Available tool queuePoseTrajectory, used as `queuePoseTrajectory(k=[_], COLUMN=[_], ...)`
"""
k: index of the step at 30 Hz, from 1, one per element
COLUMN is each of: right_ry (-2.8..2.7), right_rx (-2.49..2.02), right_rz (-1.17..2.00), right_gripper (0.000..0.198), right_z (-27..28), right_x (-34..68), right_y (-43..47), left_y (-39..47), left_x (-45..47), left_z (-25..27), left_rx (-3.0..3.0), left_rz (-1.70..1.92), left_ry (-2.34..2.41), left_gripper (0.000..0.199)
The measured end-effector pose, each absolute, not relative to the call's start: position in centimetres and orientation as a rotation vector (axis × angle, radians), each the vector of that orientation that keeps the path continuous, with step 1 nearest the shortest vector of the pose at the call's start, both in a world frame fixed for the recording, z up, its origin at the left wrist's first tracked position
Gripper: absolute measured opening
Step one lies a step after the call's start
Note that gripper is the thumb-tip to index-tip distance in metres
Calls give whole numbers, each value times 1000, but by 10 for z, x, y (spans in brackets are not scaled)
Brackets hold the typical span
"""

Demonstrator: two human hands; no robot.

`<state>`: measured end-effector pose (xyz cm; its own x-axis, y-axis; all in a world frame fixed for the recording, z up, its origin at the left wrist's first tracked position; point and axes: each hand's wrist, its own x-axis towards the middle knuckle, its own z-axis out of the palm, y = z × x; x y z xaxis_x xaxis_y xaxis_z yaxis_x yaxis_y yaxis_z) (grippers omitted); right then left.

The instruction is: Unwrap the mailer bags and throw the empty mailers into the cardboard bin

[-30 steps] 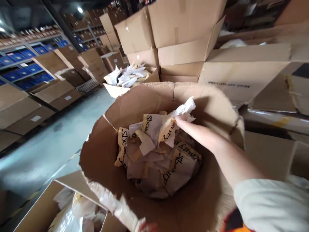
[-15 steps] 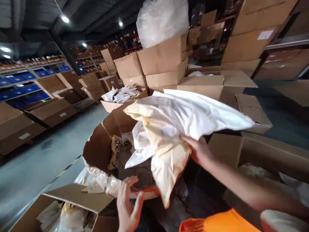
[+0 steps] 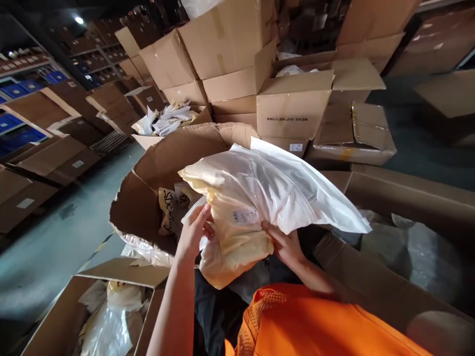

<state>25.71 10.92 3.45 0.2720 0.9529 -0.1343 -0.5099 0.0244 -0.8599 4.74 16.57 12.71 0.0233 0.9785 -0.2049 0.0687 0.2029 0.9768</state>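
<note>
A cream and white plastic packing bag [image 3: 230, 178] with a small barcode label [image 3: 245, 216] is held up in front of me, over the near side of a torn-edged cardboard bin [image 3: 129, 193]. My right hand [image 3: 287, 244] grips its lower right side, thumb on top and the other fingers hidden beneath. At the left edge, my left hand [image 3: 196, 232] is closed on the bag, its thumb pointing up along the side. Part of another white piece shows beneath, near the left fingers; whether it is separate I cannot tell. Printed packets [image 3: 166, 210] lie inside the bin.
An open carton [image 3: 122, 269] of plastic-wrapped packets stands at lower left. Another carton [image 3: 401, 185] with wrapped goods is at right. Behind the bin are stacked boxes [image 3: 226, 44] and a box of white packets [image 3: 166, 118]. Shelves with blue bins [image 3: 15, 90] line the far left.
My left hand has come up from the bin's near rim and taken hold of the bag's left edge. The bag has been lowered slightly and turned so its label shows. The view has tilted down.
</note>
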Motion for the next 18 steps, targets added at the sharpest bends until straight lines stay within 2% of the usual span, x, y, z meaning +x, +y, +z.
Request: queuePoseTrajectory(k=[5,8,13,18], right_ry=[-506,-506,-501,-512], right_rx=[-937,-874,-835,-820], right_rz=[1289,1308,1288,1309], right_gripper=[35,34,53,48], right_z=[31,33,36,40], right_x=[261,260,260,260], right_y=[109,111,113,111], left_y=[177,178,188,198], left_x=[53,56,59,61], left_z=[134,137,145,144], left_rx=[1143,1158,1200,1216], left_rz=[796,804,814,757], left_ry=[1299,1313,1337,1323], left_gripper=[66,66,67,66])
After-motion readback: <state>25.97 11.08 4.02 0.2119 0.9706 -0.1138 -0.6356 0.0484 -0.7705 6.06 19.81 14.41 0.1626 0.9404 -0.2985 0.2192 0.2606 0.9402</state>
